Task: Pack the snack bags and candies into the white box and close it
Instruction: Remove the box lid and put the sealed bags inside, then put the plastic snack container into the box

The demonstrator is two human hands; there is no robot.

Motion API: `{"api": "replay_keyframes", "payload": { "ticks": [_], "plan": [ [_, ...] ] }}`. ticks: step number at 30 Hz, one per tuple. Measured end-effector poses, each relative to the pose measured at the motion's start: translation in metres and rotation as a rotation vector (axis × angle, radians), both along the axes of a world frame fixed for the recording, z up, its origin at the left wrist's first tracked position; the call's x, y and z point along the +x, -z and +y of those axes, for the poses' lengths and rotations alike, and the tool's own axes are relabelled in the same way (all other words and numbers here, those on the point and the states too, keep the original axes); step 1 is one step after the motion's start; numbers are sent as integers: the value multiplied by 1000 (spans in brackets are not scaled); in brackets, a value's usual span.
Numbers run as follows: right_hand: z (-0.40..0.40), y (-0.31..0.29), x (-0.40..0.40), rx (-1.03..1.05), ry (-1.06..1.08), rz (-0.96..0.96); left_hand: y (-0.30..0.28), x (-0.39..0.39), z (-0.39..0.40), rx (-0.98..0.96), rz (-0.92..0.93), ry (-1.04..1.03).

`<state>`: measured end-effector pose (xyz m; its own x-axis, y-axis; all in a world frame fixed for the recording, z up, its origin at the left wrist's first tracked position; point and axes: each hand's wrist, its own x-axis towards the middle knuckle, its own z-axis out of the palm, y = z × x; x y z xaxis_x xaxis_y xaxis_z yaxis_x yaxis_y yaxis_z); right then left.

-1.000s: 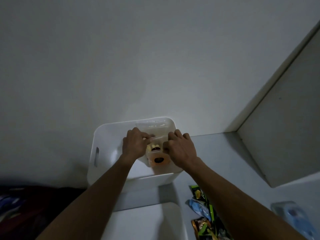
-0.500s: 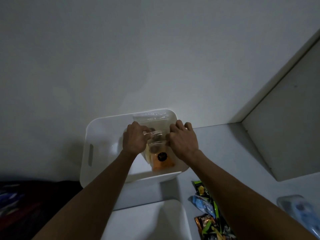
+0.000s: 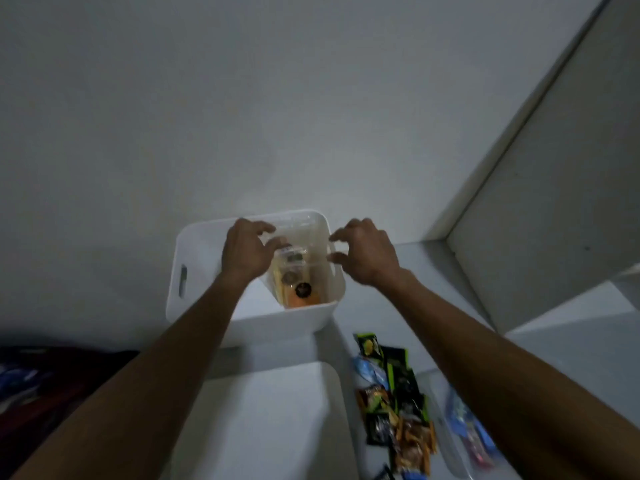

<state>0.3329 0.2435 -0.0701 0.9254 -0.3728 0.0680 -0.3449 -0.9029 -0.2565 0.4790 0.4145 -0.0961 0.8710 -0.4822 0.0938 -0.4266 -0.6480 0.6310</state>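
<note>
The white box (image 3: 194, 244) stands open against the wall, with a slot handle on its left side. Inside its right half lies a clear plastic bag of candies (image 3: 298, 282) with orange and dark round labels. My left hand (image 3: 247, 251) is over the box, fingers spread beside the bag and holding nothing. My right hand (image 3: 367, 252) hovers above the box's right rim, fingers apart and empty. Several snack bags (image 3: 394, 393) in green, blue and orange lie in a row on the table below the box.
A flat white lid (image 3: 277, 420) lies on the table in front of the box. A clear bag with blue contents (image 3: 467, 431) sits at the right under my forearm. A white cabinet side (image 3: 554, 202) rises on the right. Dark fabric (image 3: 52, 382) lies at the lower left.
Both hands have let go of the candy bag, which now rests inside the box. My right hand has pulled away to the right and my left hand has opened.
</note>
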Motion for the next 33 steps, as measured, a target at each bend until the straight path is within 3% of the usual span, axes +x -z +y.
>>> {"api": "replay_keyframes", "payload": {
  "ticks": [10,21,25,33],
  "plan": [
    [-77,-18,-177,349,93,-158,-29,-164,-33,-180,19,-60],
    [-176,86,-396,524,469,-194,67,-408,-147,-229,218,-86],
    [-188,121,-441,554,557,-163,89,-477,-190,-182,375,-31],
    [-189,171,-464,762,664,-67,128,-528,-248,-128,451,116]
  ]
}}
